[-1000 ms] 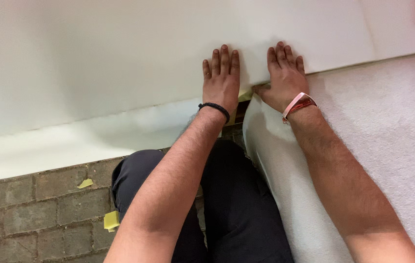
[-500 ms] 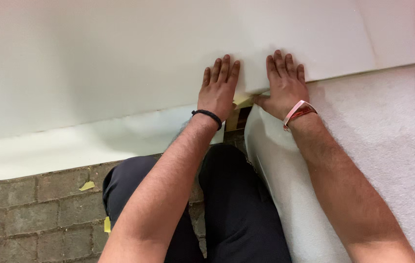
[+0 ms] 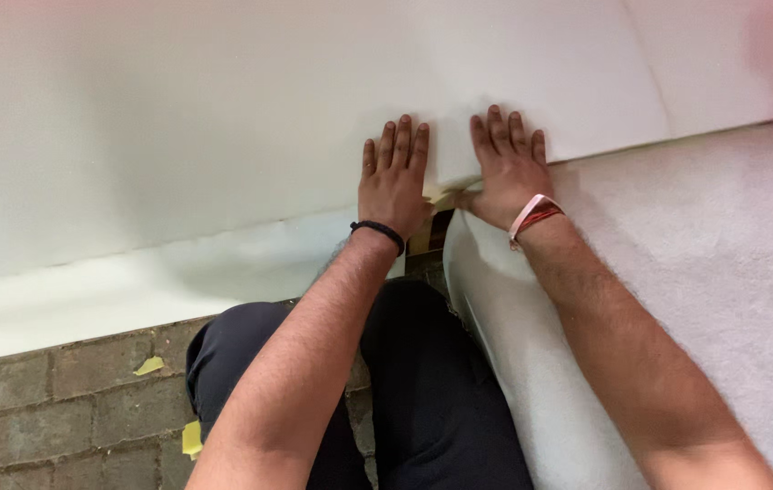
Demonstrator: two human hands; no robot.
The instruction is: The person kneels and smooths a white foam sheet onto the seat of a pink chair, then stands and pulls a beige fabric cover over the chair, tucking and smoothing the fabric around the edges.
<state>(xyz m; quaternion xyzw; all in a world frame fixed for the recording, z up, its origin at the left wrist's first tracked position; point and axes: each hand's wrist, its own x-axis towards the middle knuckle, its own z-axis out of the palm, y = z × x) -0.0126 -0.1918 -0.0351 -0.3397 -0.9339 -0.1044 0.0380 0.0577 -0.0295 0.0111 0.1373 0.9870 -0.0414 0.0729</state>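
Fingers flat, spread, gripping nothing | left hand (image 3: pixel 393 181), right hand (image 3: pixel 506 172) pressing white sheet (image 3: pixel 223 118) | step: smoothing seam; next likely needs even pressure

Soft, even light falls from above and washes out the white sheet (image 3: pixel 223 118), which shows almost no texture. A pink blur smears the top right corner. A faint shadow lies along the sheet's lower edge on the left. The left hand (image 3: pixel 395 177) and the right hand (image 3: pixel 506 172) are sharp, with thin shadows under the fingers. The brick floor (image 3: pixel 59 408) at the lower left is dimmer and a little soft. The fuzzy white mat (image 3: pixel 722 272) shows fine grain clearly.
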